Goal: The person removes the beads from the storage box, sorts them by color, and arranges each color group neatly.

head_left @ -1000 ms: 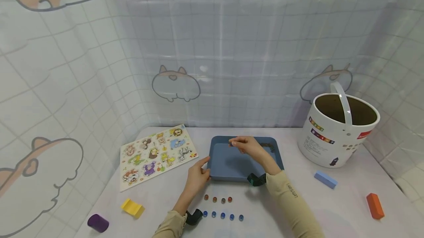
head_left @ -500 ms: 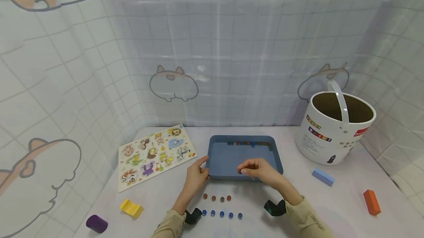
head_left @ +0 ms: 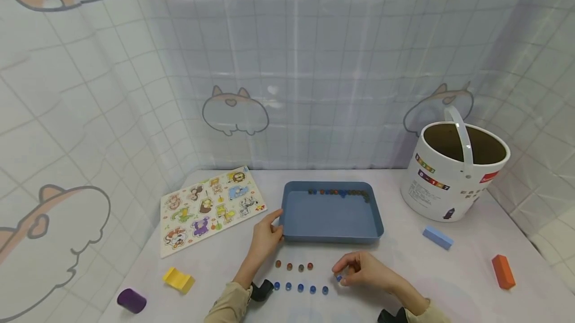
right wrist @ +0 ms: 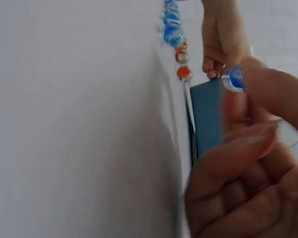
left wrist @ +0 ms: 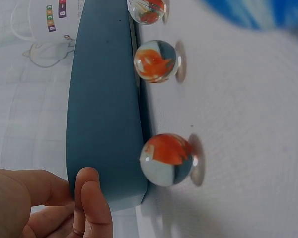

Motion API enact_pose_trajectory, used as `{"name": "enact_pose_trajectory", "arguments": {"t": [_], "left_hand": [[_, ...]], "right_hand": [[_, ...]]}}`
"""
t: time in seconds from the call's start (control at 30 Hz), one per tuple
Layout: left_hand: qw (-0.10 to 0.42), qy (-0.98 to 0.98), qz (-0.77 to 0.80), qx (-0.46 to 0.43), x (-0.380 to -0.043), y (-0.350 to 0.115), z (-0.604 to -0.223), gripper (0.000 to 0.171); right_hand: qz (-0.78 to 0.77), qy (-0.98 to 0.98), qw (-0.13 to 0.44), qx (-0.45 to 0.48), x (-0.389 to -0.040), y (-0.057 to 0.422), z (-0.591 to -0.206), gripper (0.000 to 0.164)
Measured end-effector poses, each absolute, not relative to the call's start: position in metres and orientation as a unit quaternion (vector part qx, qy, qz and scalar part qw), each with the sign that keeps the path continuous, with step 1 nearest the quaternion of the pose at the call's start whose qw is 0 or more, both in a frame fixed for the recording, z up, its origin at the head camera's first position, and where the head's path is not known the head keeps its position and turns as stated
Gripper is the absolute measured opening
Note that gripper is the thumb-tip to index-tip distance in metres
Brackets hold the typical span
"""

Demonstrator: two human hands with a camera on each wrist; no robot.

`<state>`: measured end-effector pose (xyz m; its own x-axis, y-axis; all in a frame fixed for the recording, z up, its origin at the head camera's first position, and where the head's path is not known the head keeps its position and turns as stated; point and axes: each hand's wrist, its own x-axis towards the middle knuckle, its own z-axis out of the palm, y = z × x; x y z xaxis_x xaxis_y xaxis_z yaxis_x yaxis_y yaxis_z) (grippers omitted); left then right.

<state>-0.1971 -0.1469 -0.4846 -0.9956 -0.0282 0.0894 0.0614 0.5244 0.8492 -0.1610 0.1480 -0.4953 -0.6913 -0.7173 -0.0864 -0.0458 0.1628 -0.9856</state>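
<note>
My right hand [head_left: 366, 270] pinches a blue marble [right wrist: 235, 79] between thumb and index finger, close over the table to the right of a row of several blue marbles [head_left: 300, 288]. Behind that row runs another of orange-red marbles [head_left: 289, 266]. The blue-grey tray [head_left: 332, 239] lies beyond both rows, with a line of small mixed marbles [head_left: 343, 193] along its back wall, bending forward at the right. At the tray's front left corner, my left hand [head_left: 265, 238] grips it, index finger along the side and fingertips [left wrist: 92, 196] against the outer wall.
An animal puzzle board [head_left: 211, 208] lies to the left. Nearer are a yellow block [head_left: 178, 280] and a purple cylinder [head_left: 132, 301]. A white bucket [head_left: 453, 183] stands back right, with a blue block [head_left: 437, 238] and an orange block [head_left: 503, 272] in front.
My right hand has come from the back of the tray, over its front edge, to the table beside the blue row, carrying the blue marble. My left hand has stayed at the tray corner.
</note>
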Motion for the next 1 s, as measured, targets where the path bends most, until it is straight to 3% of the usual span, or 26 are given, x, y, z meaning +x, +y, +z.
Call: {"name": "enact_pose_trajectory", "arguments": {"t": [1.0], "left_hand": [[0.057,-0.87,-0.49,-0.014,-0.197,-0.147,-0.487,0.048]], "right_hand": [[-0.502,0.785,0.244,-0.268,-0.144,0.138,-0.503,0.021]]}}
